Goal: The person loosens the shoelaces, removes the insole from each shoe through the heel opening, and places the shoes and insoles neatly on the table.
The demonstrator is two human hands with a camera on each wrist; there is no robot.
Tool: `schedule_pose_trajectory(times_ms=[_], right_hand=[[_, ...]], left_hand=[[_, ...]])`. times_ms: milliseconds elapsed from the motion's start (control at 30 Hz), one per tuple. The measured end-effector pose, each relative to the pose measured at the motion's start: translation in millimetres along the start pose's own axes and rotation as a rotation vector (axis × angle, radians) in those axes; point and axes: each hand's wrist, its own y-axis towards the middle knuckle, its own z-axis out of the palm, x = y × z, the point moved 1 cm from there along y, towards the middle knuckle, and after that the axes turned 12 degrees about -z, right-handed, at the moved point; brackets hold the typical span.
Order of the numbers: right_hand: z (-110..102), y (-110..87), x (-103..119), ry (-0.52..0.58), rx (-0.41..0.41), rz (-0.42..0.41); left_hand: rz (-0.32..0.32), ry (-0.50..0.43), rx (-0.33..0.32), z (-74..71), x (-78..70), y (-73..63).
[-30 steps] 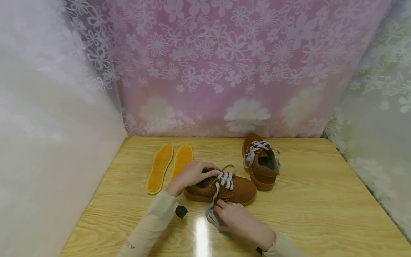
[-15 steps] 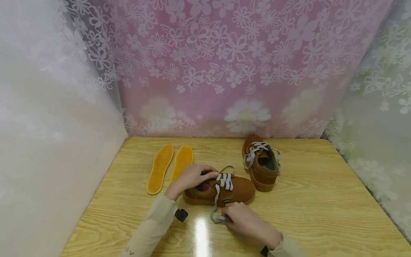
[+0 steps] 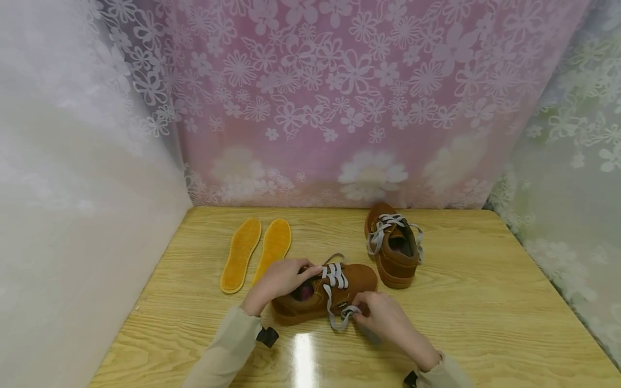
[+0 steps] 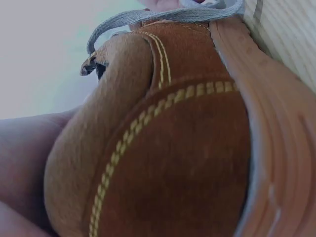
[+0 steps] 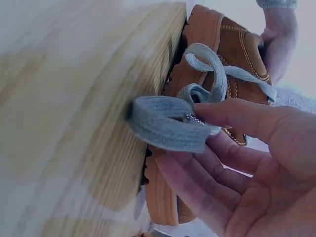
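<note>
A brown sneaker [image 3: 360,276] with yellow stitching lies sole down, its toe to the right. My left hand [image 3: 283,283] grips it by the collar, thumb over the opening, with the far fingers hidden. Close up in the left wrist view are the heel and side of this sneaker [image 4: 182,153]. Beside its near side, my right hand [image 3: 388,319] pinches a loose grey shoelace [image 3: 337,322]. The right wrist view shows the shoelace [image 5: 165,126] looped between thumb and index finger, the other fingers extended below it.
A second brown sneaker [image 3: 397,257] stands behind to the right, its grey laces loose. Two orange insoles [image 3: 241,256] lie at the left, one partly behind my left hand. The wooden table [image 3: 485,302] meets floral cloth walls [image 3: 310,108].
The held sneaker has shifted slightly left and toward me along with my left hand. My right hand has moved right, drawing the loose lace along the sneaker's near side.
</note>
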Motion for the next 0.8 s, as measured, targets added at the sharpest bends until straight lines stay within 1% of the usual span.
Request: schedule_pose_trajectory(times_ms=[100, 200, 367, 467, 533, 667, 800], right_hand=[[-1, 2.9, -3, 0.023, -0.009, -0.011], [-1, 6.6, -7, 0.028, -0.014, 0.003], [-1, 11.9, -13, 0.0, -0.051, 0.039], [-1, 15.0, -16, -0.031, -0.087, 0.048], [-1, 17.3, -20, -0.04, -0.104, 0.057], [-3, 21.9, -31, -0.029, -0.13, 0.093], [-4, 24.7, -40, 0.015, -0.162, 0.127]], left_hand=[[-0.048, -0.006, 0.003, 0.9, 1.1, -1.9], [-0.079, -0.012, 0.007, 1.1, 1.3, -3.2], [-0.084, -0.029, 0.004, 2.8, 0.4, -3.8], [-0.091, -0.042, 0.001, 6.4, -0.9, -3.7], [-0.104, -0.062, 0.012, 10.1, -2.7, -4.3], [-0.151, -0.148, 0.06, 20.6, -6.7, -6.0], [-0.152, -0.272, 0.117, 30.6, -7.4, -7.5]])
